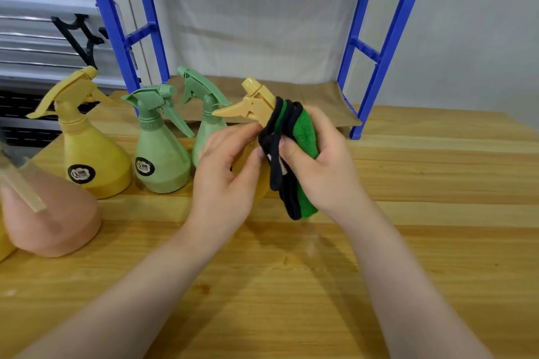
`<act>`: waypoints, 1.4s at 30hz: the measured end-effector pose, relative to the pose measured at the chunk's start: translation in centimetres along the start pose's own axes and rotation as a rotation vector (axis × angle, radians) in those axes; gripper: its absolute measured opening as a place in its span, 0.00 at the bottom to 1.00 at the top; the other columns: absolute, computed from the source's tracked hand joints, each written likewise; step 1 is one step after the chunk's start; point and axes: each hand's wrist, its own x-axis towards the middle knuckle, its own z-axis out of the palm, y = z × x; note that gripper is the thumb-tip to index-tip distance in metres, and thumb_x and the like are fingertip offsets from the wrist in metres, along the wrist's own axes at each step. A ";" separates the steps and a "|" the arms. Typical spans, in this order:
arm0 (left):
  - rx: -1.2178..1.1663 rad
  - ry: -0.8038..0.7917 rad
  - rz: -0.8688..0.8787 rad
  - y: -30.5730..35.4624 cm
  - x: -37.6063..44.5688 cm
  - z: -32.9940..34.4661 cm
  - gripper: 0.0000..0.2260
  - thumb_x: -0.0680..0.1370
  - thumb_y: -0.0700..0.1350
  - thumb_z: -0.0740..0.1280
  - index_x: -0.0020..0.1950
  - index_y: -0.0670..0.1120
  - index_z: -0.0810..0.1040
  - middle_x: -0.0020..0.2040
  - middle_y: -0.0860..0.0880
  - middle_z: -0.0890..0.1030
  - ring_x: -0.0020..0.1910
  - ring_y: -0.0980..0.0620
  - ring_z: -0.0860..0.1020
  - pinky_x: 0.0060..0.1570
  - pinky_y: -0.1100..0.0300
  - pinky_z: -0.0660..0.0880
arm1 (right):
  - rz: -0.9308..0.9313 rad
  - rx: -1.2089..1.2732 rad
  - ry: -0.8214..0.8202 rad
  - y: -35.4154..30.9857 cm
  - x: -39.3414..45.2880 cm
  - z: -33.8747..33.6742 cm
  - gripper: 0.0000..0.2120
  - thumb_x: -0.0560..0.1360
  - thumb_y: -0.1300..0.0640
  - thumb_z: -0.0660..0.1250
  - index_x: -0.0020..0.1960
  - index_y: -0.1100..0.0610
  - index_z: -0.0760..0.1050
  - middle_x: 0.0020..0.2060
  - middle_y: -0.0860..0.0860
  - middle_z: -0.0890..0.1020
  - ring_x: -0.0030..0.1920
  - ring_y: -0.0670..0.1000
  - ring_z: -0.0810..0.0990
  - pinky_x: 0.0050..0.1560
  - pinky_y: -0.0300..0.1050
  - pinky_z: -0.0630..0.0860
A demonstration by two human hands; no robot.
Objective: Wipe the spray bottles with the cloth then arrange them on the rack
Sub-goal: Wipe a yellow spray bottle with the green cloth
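Above the desk (408, 183), the left hand (224, 172) is gripping a yellow spray bottle (256, 105) while the right hand (323, 166) is clamping a green cloth (306, 137) against it; a slipping bottle risks toppling neighbouring bottles (160, 148).

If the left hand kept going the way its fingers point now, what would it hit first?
The left hand points up and right; its fingertips already touch the held yellow spray bottle, so that comes first, then the green cloth, though depth is unclear.
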 end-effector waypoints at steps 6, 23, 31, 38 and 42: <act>-0.124 0.007 -0.059 0.5 -0.2 -0.1 0.16 0.77 0.51 0.62 0.63 0.49 0.78 0.58 0.56 0.80 0.62 0.55 0.74 0.65 0.52 0.70 | -0.077 -0.235 0.172 -0.2 -0.5 0.3 0.14 0.75 0.45 0.68 0.44 0.54 0.70 0.33 0.47 0.77 0.33 0.44 0.75 0.33 0.47 0.74; -0.214 -0.067 -0.167 0.9 0.3 0.1 0.19 0.75 0.56 0.64 0.59 0.45 0.80 0.55 0.49 0.82 0.58 0.51 0.78 0.61 0.49 0.74 | -0.002 0.002 0.243 -0.6 -0.6 1.0 0.08 0.71 0.57 0.67 0.48 0.50 0.71 0.35 0.44 0.79 0.36 0.48 0.79 0.37 0.49 0.78; -0.175 -0.067 -0.169 0.4 0.1 0.3 0.14 0.78 0.52 0.65 0.59 0.48 0.80 0.55 0.51 0.82 0.59 0.51 0.78 0.61 0.48 0.74 | -0.001 -0.031 0.268 -0.3 -0.6 1.2 0.07 0.76 0.57 0.70 0.50 0.59 0.75 0.36 0.41 0.80 0.38 0.41 0.80 0.39 0.40 0.77; -0.226 0.005 -0.159 1.0 0.1 0.1 0.09 0.78 0.50 0.66 0.55 0.49 0.79 0.51 0.53 0.81 0.55 0.56 0.78 0.59 0.57 0.75 | 0.219 0.493 0.130 -1.0 -0.4 0.7 0.10 0.73 0.59 0.69 0.55 0.58 0.77 0.43 0.52 0.84 0.44 0.50 0.84 0.42 0.43 0.80; -0.166 0.044 -0.146 0.7 -0.1 0.2 0.08 0.76 0.48 0.68 0.54 0.49 0.78 0.49 0.56 0.79 0.53 0.60 0.76 0.57 0.62 0.73 | 0.347 0.714 0.124 -1.1 -0.4 0.6 0.05 0.72 0.59 0.69 0.49 0.56 0.79 0.39 0.54 0.82 0.35 0.52 0.81 0.32 0.42 0.76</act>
